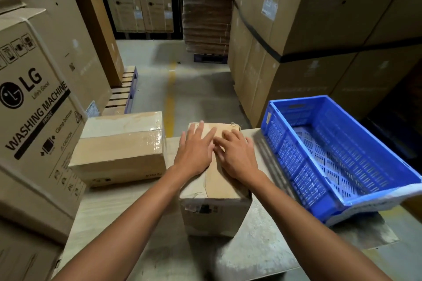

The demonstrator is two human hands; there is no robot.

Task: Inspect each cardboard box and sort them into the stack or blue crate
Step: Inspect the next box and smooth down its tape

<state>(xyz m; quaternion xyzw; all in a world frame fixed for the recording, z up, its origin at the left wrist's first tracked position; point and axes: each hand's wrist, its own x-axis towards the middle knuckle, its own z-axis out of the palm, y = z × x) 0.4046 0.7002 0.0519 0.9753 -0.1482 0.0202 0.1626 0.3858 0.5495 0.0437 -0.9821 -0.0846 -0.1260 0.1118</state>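
Note:
A worn cardboard box (pixel 214 207) stands in the middle of the table, its top taped with brown tape and its far corner torn. My left hand (pixel 196 148) lies flat on the top with fingers spread. My right hand (pixel 237 155) rests beside it on the same top, fingers straight and pointing left. A second cardboard box (pixel 118 150), wrapped in clear tape, sits to the left on the table. The blue crate (pixel 356 203) stands at the right, with nothing visible inside it.
The table (pixel 262 246) has a pale, scuffed surface. A large LG washing machine carton (pixel 34 107) stands at the left. Tall cartons (pixel 308 29) rise behind the crate. An aisle with a yellow floor line (pixel 170 98) runs ahead.

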